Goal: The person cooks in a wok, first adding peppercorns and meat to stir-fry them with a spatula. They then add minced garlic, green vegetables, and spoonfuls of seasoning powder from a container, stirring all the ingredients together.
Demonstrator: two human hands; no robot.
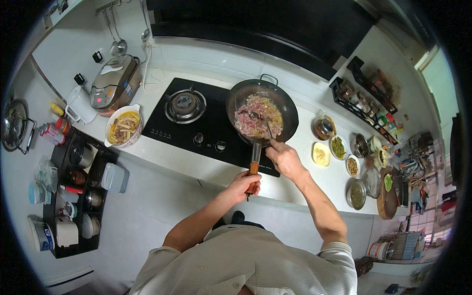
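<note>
A dark wok (291,110) rests over the right burner of a black glass gas hob (173,138). Pinkish, partly cooked minced meat (250,123) covers its bottom, with yellowish oil along the right side. My left hand (241,186) is closed around the wok's wooden handle (253,169). In my right hand (284,158) is the handle of a metal spatula or ladle (268,129); its head lies in the meat, largely hidden. At the left stands the bare second burner (185,105).
Left of the hob are a floral casserole (123,127) of pale strips and a rice cooker (116,86). On the right stand a glass teapot (323,127), a yellow dish (321,154) of chopped garlic-like bits, several small bowls and a round wooden chopping board (387,199). A black spice rack (363,103) hangs behind.
</note>
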